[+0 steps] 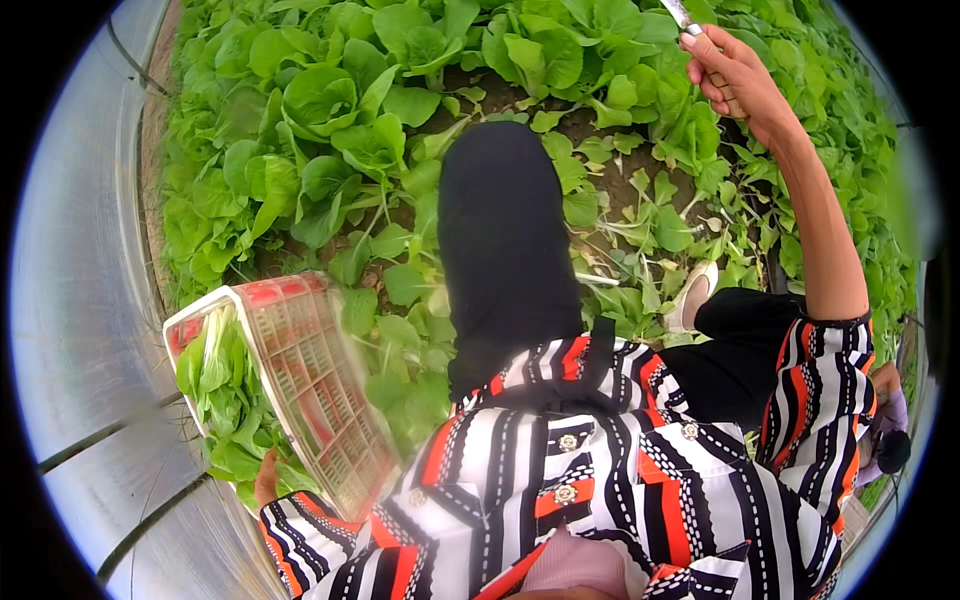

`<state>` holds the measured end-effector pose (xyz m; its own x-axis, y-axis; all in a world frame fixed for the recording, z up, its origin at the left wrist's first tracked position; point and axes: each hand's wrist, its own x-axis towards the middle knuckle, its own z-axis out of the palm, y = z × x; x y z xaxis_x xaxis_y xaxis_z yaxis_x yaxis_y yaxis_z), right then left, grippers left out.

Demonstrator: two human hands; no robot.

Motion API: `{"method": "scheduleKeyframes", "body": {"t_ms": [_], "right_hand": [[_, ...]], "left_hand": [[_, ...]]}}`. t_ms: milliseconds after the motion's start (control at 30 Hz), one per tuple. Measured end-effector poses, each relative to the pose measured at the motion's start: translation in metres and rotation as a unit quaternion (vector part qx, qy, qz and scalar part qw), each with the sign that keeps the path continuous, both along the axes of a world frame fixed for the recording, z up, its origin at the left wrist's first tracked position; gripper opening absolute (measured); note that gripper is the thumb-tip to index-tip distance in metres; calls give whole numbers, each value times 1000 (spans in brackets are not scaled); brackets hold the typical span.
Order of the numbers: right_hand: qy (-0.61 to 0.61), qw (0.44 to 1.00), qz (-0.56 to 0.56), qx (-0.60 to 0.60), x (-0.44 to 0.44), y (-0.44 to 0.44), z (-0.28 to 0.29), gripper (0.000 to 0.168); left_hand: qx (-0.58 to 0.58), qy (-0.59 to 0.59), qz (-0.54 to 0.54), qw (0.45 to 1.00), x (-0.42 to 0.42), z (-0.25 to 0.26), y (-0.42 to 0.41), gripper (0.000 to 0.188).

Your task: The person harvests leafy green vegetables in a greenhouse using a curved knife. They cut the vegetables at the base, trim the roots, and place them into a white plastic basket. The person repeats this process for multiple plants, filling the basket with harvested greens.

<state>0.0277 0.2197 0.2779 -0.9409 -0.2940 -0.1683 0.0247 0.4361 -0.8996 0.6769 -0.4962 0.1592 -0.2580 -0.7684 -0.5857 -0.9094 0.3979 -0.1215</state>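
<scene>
My right hand [729,79] is closed around the wooden handle of a knife [679,12], raised at the upper right above the leafy plants; the blade tip runs out of the picture. At the lower left, my left hand [268,480] reaches into a red and white plastic crate [319,375] and lies against the cut leafy greens [221,375] in it. Its fingers are largely hidden by leaves and the sleeve, so its grip cannot be made out. Standing leafy greens [319,101] grow in front of me.
Loose leaves and cut stalks [637,225] lie on the soil around my knees and my shoe [691,296]. Translucent plastic sheeting [82,262] with dark ribs runs along the left. Another person [891,412] is partly visible at the far right edge.
</scene>
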Motion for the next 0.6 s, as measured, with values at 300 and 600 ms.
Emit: {"method": "scheduleKeyframes", "body": {"t_ms": [300,600], "right_hand": [[-45,951,-63,299,25,312,-83,29],[-148,918,169,326,110,326,-183,32]], "left_hand": [[-85,64,-143,984,-162,49,26,71],[-175,174,-459,854,-437,94,206,60]]}}
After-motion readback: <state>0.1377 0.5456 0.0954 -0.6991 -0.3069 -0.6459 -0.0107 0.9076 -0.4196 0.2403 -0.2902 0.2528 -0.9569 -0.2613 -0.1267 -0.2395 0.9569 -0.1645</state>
